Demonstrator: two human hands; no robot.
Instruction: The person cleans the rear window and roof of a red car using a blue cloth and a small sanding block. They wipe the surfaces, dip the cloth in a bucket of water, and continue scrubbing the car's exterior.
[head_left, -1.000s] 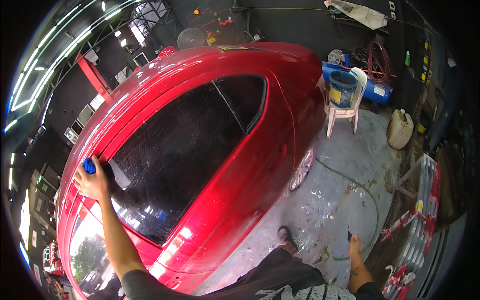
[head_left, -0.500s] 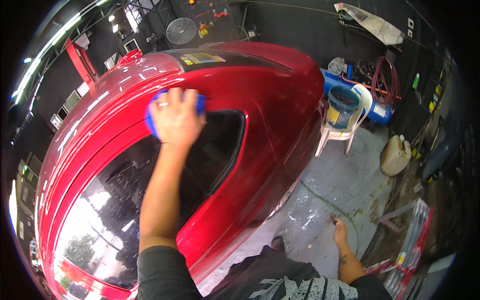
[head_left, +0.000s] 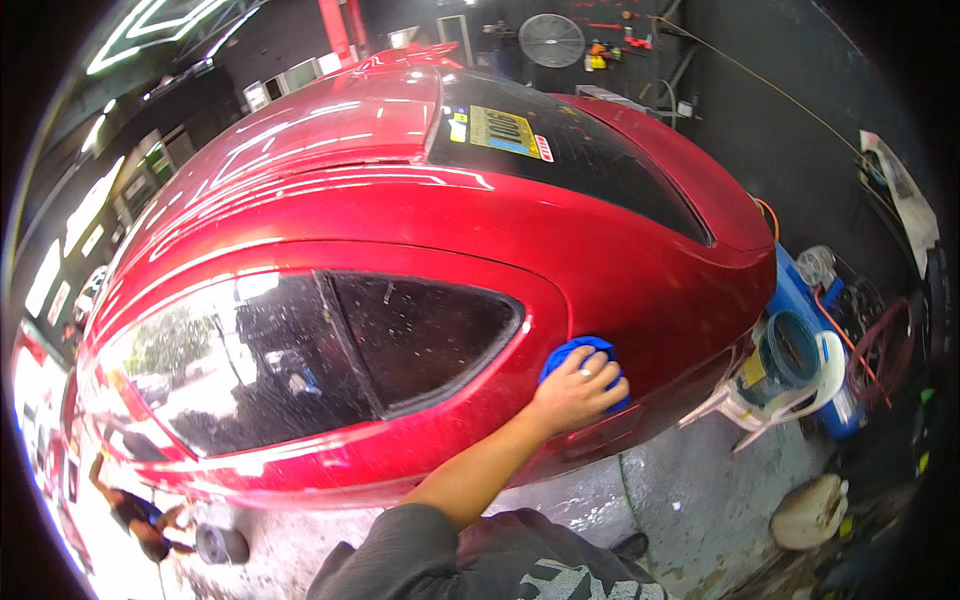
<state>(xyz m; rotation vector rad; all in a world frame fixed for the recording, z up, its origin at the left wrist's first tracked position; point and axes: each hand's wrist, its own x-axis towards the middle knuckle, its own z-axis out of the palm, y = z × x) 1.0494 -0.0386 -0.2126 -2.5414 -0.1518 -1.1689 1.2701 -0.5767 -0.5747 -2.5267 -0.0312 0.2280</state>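
Note:
My left hand (head_left: 572, 402) presses a bunched blue cloth (head_left: 562, 356) against the side of a glossy red car (head_left: 400, 215). The fingers curl over the cloth, which sticks out above and beside them. Contact is on the rear side panel, just behind the dark rear side window (head_left: 430, 330). That window has pale specks on its glass. Above and farther off, the black rear window (head_left: 590, 175) carries a yellow label (head_left: 503, 131). My right hand is outside the picture.
On the right, a dark bucket (head_left: 790, 345) sits on a white plastic chair (head_left: 828, 375), by a blue tank (head_left: 850, 410). A whitish jug (head_left: 808, 512) stands on the floor. A thin green hose (head_left: 628, 490) runs from beneath the car. Another person (head_left: 145, 520) crouches near a grey bucket (head_left: 222, 545) at lower left.
My left hand and the cloth have moved from above the side window to the rear panel behind it. My view has turned. The right hand, earlier holding a small dark thing, has left the picture.

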